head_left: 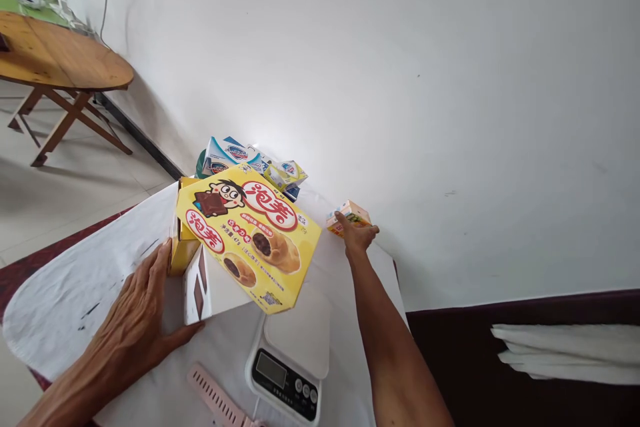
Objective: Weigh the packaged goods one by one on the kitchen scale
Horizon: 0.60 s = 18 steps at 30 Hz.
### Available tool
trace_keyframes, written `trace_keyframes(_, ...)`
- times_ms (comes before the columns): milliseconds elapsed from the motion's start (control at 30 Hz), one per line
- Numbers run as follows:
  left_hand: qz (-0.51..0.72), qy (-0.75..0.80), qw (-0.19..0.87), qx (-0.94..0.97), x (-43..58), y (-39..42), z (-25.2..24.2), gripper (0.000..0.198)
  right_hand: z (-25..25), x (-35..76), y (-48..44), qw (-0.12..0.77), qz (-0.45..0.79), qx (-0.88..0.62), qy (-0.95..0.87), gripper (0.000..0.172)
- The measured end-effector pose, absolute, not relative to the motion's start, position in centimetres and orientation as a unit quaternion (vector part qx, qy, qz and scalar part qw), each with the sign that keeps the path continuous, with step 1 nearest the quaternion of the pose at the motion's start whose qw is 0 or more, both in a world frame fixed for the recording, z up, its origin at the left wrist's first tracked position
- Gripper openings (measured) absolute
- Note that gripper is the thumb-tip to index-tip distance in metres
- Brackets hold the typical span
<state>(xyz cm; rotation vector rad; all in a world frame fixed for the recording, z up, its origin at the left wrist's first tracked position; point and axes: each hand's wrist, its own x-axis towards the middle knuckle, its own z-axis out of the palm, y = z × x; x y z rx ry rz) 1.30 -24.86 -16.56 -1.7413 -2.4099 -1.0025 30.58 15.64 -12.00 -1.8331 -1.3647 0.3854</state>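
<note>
My left hand (137,310) lies with fingers stretched and thumb apart against the stack of boxes. Its fingertips touch a yellow box (184,255) underneath, and the thumb is by the lower corner of a white box (220,287). On top of both, tilted, rests a large yellow cream puff snack box (260,233) with a cartoon figure. Farther right, my right hand (356,235) grips a small orange and cream box (354,212) near the wall; its fingers are partly hidden. Several soap boxes (235,157) sit behind the stack, one of them yellow-green (286,175).
A kitchen scale (286,373) with a dark display stands in front of the stack, beside a pink watch strap (217,397). White cloth (65,280) covers the table. A white wall (425,113) rises behind. A round wooden folding table (75,57) stands back left.
</note>
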Motion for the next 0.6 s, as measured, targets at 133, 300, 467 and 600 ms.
trace_keyframes(133, -0.311, -0.777, -0.007, -0.547, 1.3, -24.7, -16.7, 0.120, -12.2, 29.8, 16.7, 0.405, 0.149, -0.761, -0.484, 0.089)
trace_keyframes(300, -0.318, -0.770, 0.005, -0.554, 1.2, -24.7, -16.7, 0.119, -11.9, 30.3, 15.6, 0.413, 0.148, -0.767, -0.467, 0.073)
trace_keyframes(467, -0.323, -0.767, 0.003, -0.554, 1.2, -24.8, -16.5, 0.117, -11.4, 32.6, 11.0, 0.445, 0.167, -0.737, -0.481, 0.073)
trace_keyframes(600, -0.321, -0.761, -0.001, -0.563, 1.1, -24.8, -16.3, 0.119, -10.7, 35.2, 4.7, 0.478, 0.200, -0.689, -0.507, 0.072)
